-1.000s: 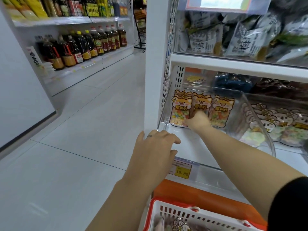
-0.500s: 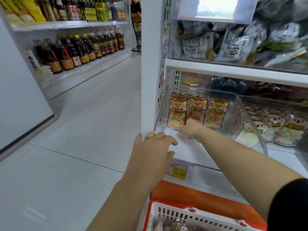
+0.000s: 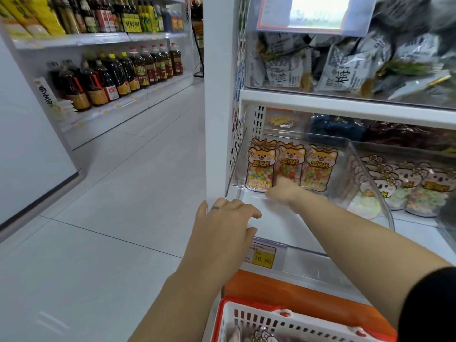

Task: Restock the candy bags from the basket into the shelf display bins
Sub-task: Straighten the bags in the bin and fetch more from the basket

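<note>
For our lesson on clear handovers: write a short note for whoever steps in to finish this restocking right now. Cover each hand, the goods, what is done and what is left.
Left hand: rests open on the front corner of the clear bin.
Right hand: deep in the bin at the foot of the candy bags; blurred, grip unclear.
Done: three rows of candy bags stand upright at the back of the bin.
Left: the basket below the shelf holds spare bags; these probably go in front of the rows.

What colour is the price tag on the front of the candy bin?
The price tag is white above and yellow below, printed 16.80; head view.
</note>
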